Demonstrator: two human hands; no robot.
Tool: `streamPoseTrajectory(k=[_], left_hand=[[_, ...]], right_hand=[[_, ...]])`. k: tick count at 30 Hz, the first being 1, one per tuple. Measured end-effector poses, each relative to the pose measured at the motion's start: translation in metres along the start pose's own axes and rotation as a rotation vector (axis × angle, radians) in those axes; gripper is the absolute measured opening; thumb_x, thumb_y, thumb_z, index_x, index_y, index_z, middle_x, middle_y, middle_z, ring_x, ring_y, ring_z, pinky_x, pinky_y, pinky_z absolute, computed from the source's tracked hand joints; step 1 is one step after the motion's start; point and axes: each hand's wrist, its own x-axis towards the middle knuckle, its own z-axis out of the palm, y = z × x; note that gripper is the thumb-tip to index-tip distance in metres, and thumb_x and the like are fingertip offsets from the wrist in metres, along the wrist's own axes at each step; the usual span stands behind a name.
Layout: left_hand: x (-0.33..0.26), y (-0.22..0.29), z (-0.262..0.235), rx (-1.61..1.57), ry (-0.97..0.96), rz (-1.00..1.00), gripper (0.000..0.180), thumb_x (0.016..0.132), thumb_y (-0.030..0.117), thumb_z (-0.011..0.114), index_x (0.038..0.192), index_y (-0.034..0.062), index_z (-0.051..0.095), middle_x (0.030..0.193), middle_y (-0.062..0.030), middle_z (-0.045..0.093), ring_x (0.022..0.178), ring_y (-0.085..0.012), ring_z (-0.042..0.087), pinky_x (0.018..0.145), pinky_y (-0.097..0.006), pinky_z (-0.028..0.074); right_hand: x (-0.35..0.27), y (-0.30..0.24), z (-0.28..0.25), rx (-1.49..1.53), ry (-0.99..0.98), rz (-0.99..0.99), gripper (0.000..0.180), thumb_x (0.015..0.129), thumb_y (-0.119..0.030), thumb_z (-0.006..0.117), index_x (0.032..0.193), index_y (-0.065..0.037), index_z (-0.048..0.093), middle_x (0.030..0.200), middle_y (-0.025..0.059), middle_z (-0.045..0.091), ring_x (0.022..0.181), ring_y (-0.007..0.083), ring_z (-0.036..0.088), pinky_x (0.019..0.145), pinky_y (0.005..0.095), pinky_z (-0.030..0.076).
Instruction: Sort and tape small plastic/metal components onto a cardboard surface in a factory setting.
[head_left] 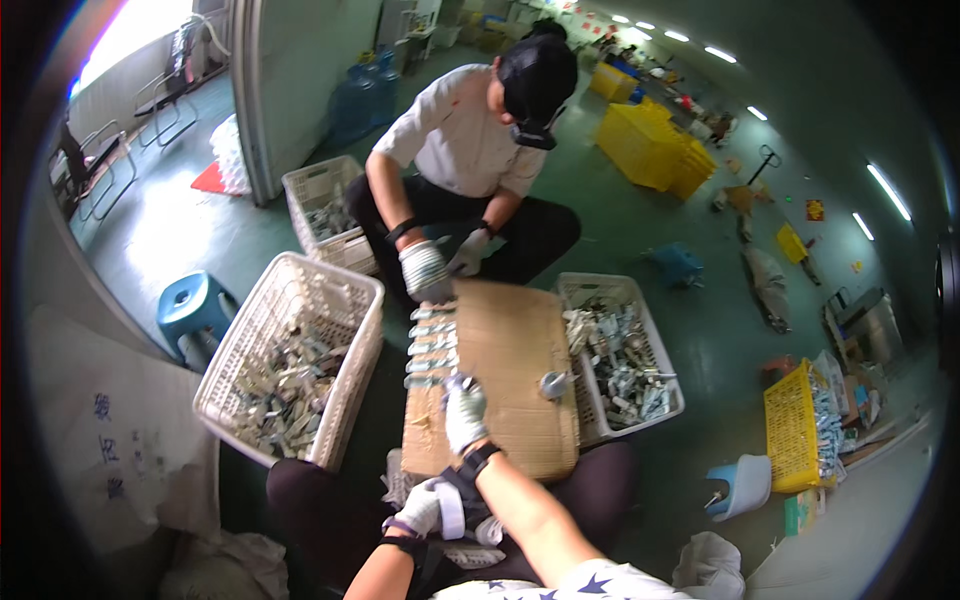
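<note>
My right hand [465, 418], in a white glove, is over the left part of a brown cardboard box [515, 390]. Its fingers are drawn together around something too small to make out. Just beyond them, a row of small metallic pieces [430, 352] lies along the box's left edge. My left hand [421, 508], also gloved, is low by my lap, beside a white band [450, 510] and dark cloth. Its fingers are mostly hidden. A small silvery object [553, 385] sits on the right side of the cardboard.
A co-worker's gloved hand [426, 272] is at the box's far left corner. White baskets of metal pieces flank the box, left [365, 340] and right [668, 400]; another basket [297, 195] stands behind. A blue stool [188, 300] is at left, a yellow basket [785, 430] at right.
</note>
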Motion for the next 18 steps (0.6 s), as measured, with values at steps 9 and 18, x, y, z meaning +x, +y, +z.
streamPoseTrajectory(k=[9,18], left_hand=[[-0.007,0.009,0.003,-0.149,-0.008,-0.127,0.024,0.081,0.006,0.067,0.105,0.0036,0.061,0.094,-0.0065,0.065,0.083,-0.02,0.063,0.073,-0.036,0.053],[-0.008,0.012,0.01,0.04,0.045,-0.105,0.026,0.086,0.004,0.057,0.112,0.0027,0.058,0.099,-0.0075,0.065,0.089,-0.0208,0.061,0.081,-0.035,0.051]], right_hand=[[0.025,-0.033,0.018,-0.06,-0.056,0.148,0.005,0.087,-0.011,0.059,0.084,-0.009,0.055,0.062,-0.0028,0.051,0.047,0.0075,0.044,0.043,0.0232,0.037],[0.028,-0.013,0.016,-0.066,-0.043,0.221,0.008,0.087,-0.016,0.062,0.091,-0.011,0.059,0.068,-0.0018,0.056,0.05,0.0072,0.048,0.043,0.022,0.041]])
